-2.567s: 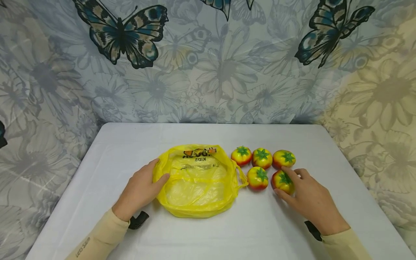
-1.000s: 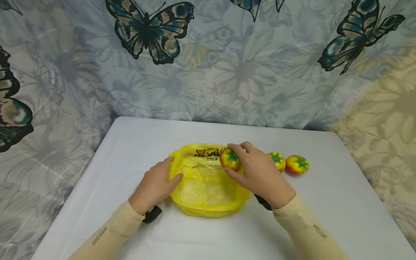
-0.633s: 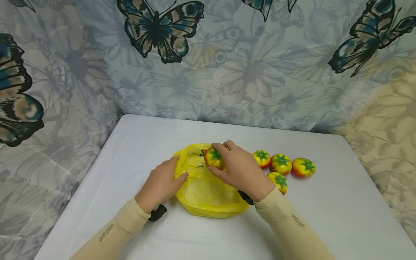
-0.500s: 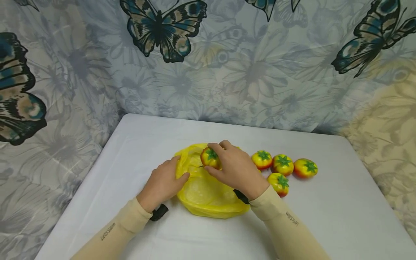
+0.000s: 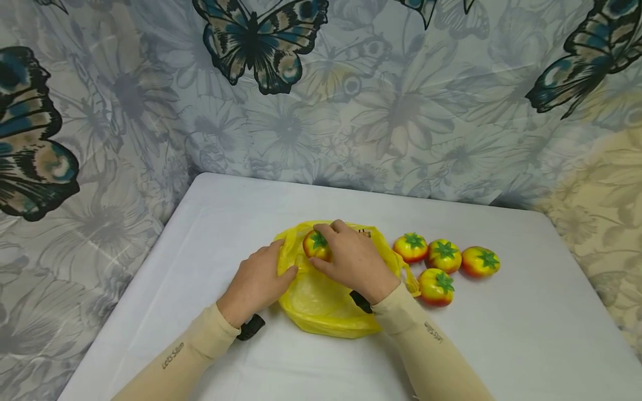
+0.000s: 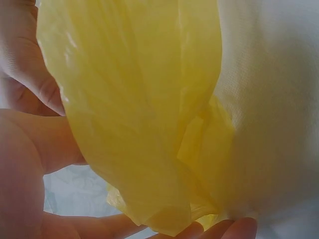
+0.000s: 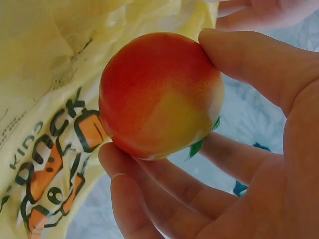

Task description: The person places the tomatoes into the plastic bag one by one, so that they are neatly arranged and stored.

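The right hand (image 5: 357, 260) is pinching a glossy, round, red-and-yellow tomato shape with a green star-shaped top (image 5: 314, 244), thumb and fingers curling round it; it is holding it at the mouth of a thin yellow plastic bag (image 5: 333, 328), midway between the left and right edges of the white table (image 5: 165, 289). The left hand (image 5: 257, 281) is spreading thumb and fingers wide at the rim facing the table's left edge; how firmly, I cannot tell. Four similar tomatoes (image 5: 444, 257) are lying nearer the right edge. For a clean placement, the left should be bracing that limp rim while the right is lowering deep before loosening.
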`<act>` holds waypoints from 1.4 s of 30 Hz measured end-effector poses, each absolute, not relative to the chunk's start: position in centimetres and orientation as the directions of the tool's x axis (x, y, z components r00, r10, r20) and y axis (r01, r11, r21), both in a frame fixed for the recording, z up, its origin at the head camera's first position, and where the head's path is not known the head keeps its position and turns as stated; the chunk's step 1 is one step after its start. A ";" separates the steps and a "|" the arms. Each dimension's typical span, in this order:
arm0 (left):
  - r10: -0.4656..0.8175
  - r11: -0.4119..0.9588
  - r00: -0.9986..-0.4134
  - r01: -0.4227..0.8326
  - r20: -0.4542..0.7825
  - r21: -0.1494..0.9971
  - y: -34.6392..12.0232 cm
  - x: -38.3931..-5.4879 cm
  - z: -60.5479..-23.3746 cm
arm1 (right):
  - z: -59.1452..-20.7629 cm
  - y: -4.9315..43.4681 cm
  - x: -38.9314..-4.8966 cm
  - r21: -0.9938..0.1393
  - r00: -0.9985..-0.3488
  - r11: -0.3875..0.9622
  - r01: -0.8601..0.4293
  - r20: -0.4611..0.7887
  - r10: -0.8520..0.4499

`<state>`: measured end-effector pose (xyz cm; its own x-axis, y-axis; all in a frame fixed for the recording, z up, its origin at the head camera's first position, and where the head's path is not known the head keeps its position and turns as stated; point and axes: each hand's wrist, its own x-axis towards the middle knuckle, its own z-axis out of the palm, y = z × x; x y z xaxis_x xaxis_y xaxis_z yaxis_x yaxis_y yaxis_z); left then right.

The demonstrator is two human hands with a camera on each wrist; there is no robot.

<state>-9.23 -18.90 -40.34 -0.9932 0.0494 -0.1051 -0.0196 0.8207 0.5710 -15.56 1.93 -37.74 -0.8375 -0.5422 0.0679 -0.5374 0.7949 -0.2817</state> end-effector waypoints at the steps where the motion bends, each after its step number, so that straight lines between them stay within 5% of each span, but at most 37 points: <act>1: 0.051 0.822 -0.993 -0.017 -0.103 0.569 -18.9 -9.2 -40.3 | -37.8 1.9 -15.6 -0.280 -0.839 0.797 -0.536 0.067 -0.540; 42: 0.062 0.835 -0.996 0.019 -0.059 0.549 -18.5 -9.0 -40.5 | -40.1 1.2 -16.2 -0.281 -0.841 0.808 -0.517 -0.006 -0.541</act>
<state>-8.98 -18.47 -40.53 -0.9963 0.0617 -0.0592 0.0191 0.8353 0.5495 -16.23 1.23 -40.05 -0.8412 -0.5406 -0.0060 -0.5175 0.8083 -0.2809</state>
